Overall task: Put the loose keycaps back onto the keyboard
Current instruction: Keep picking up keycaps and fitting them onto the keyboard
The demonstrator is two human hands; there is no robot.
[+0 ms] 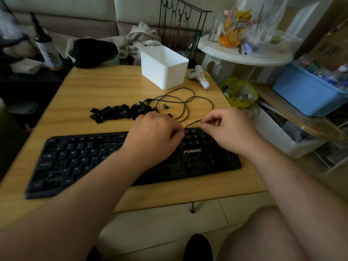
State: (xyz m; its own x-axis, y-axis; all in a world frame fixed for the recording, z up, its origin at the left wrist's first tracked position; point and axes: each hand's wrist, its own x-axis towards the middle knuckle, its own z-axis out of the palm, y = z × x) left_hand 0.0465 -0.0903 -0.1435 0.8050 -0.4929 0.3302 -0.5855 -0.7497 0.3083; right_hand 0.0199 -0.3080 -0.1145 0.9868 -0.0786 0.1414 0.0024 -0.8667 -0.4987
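- keycaps, black and loose, lie in a heap on the wooden table, beyond the keyboard's far edge and left of centre; one or two more sit apart to the right among the cable loops.
- keyboard, black with a "forev" mark near its right end, lies across the near part of the table, its left end closer to the camera than its right; several sockets in the right-hand block look bare, though motion blur makes it hard to count them.
- left hand reaches over the middle of the keyboard, palm down, knuckles up, fingers curled under toward the top row; whether they pinch a keycap cannot be told, since the fingertips are hidden beneath the hand.
- white plastic bin stands upright at the far side of the table, behind the heap.
- black cable runs in loose loops over the table between the bin and the keyboard, its plug end beside the keycap heap.
- right hand hovers over the keyboard's far right corner, thumb and forefinger brought together in a pinch just by the cable where it meets the keyboard; what they hold, if anything, is too small to tell.
- white toy-like figure lies at the table's far right corner.
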